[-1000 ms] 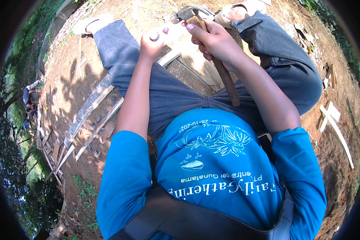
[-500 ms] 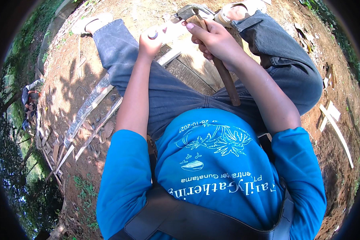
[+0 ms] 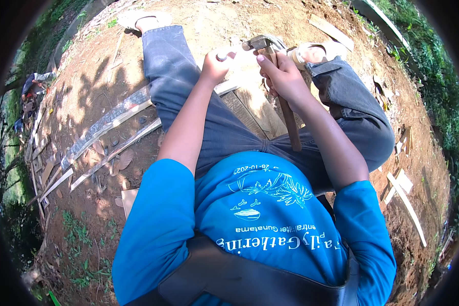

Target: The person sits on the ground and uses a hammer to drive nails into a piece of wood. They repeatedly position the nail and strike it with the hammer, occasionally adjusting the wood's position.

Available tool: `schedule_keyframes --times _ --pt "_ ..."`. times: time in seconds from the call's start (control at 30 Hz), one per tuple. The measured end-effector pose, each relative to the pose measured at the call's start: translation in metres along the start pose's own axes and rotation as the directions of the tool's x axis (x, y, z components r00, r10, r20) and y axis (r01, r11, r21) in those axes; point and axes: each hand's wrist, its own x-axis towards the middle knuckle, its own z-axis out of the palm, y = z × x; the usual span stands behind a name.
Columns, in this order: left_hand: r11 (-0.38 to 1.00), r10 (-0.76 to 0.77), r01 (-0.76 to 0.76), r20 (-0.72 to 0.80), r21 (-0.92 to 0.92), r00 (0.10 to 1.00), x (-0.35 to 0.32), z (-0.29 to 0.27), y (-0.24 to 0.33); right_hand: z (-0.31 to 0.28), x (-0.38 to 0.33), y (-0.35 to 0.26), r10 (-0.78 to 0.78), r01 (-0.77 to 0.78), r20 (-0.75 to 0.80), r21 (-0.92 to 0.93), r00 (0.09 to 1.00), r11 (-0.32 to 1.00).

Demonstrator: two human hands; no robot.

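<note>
My right hand is closed round the wooden handle of a hammer, gripping it high up near the head. The metal hammer head sits just past my fingers, to the right of my left hand. My left hand is a closed fist round a rod-like thing with a dark round end. Its rest is hidden in the fist and bright glare. Both hands are over the ground between my legs. Below them lie a wooden board and a pale wood strip.
Long wooden strips lie on the soil left of my leg, with a heap of scraps farther left. To the right are a curved pale strip and wood pieces. A flat plank lies beyond my right foot.
The view has shifted, so my hands and legs appear lower. The hammer head has come a little lower and closer to my left hand. Both grips stay the same.
</note>
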Motion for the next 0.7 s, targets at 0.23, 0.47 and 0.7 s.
schedule_keyframes --times 0.23,0.47,0.7 --pt "0.993 -0.021 0.029 -0.066 0.116 0.998 0.005 -0.017 -0.053 0.017 -0.044 -0.097 -0.519 0.516 0.036 -0.186 0.854 0.836" --pt "0.997 0.017 -0.017 0.004 -0.08 1.0 0.009 -0.001 -0.04 0.029 0.012 0.005 -0.337 0.303 0.106 -0.73 0.936 0.613" --pt "0.946 -0.154 0.156 -0.03 0.285 0.988 0.005 -0.017 -0.037 0.048 -0.056 -0.092 -0.631 0.609 -0.026 -0.231 0.776 0.759"
